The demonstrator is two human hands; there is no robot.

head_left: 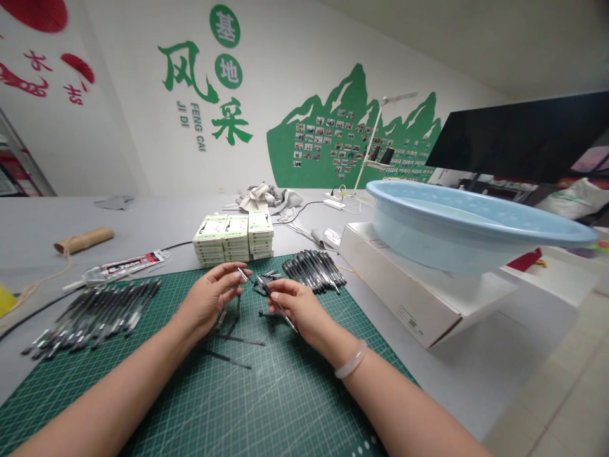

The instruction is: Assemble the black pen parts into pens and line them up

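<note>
My left hand [212, 298] pinches a slim, silvery pen part [243, 275] between thumb and fingertips. Close beside it, my right hand [299, 308] is closed around a pen [286, 317], which slants down to the right. The held pieces are near each other; I cannot tell whether they touch. Under the hands, thin dark pen refills [227, 360] lie loose on the green cutting mat [266, 406]. Small dark pen parts [271, 275] sit just beyond my fingers. A row of black pens [314, 270] is behind my right hand, and another group of pens [95, 314] lies to the left.
Stacked small white-and-green boxes [223, 238] stand at the mat's far edge. On the right, a light blue basin [428, 235] rests on a white carton [404, 292]. A plastic packet [124, 266], a bamboo piece [85, 240] and crumpled cloth [266, 198] are on the table.
</note>
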